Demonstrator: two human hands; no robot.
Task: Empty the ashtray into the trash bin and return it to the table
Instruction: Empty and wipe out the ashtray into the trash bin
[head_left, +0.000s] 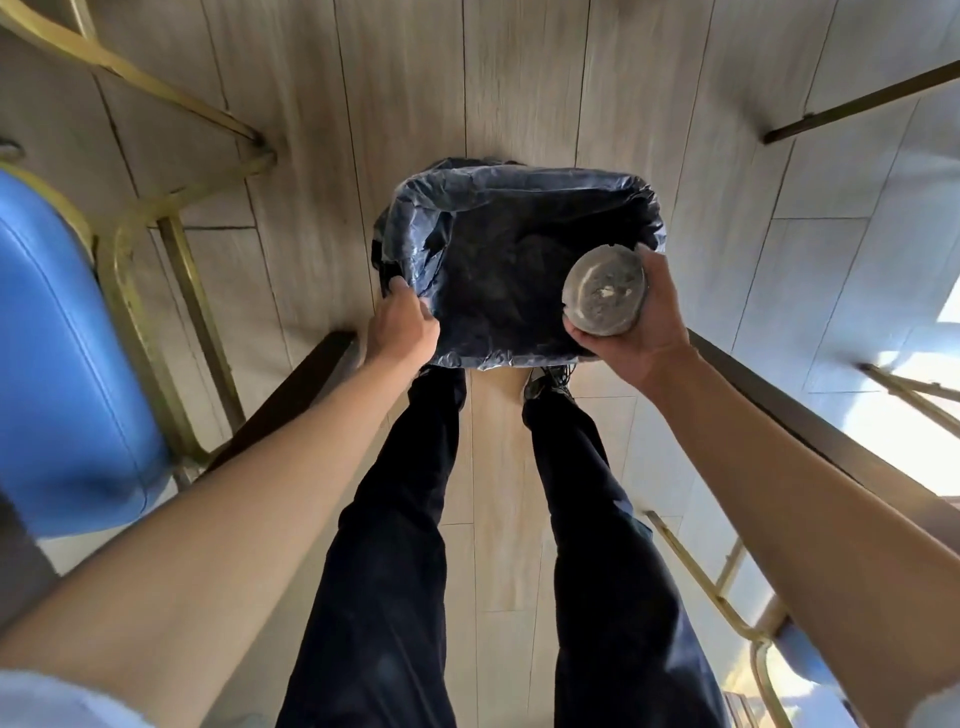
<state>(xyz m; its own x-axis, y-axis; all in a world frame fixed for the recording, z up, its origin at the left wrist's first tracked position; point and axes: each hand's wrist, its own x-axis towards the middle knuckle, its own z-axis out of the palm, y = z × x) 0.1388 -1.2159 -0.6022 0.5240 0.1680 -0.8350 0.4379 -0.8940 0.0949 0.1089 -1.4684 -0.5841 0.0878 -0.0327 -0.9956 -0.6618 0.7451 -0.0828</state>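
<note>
- Right hand: closed around the ashtray, thumb on its near edge, fingertips on its far edge; held over the right side of the trash bin's opening.
- Ashtray: round, grey, tipped on its side so its soiled inner face turns toward the camera; pale specks stick to it. Whether anything loose is left inside cannot be made out.
- Left hand: fingers curled, pinching the bag at the bin's near left rim.
- Trash bin: on the wooden floor, just beyond the person's feet; lined with a dark, glossy bag folded over the rim. The inside is too dark to read; the bin's own walls are hidden by the bag.
- Legs: in dark trousers, standing near the bin; shoes mostly hidden under it.
- Blue chair: at left, with a gold frame, cut off by the picture edge.
- Dark rails and another gold frame at right, cut off by the picture edge.
</note>
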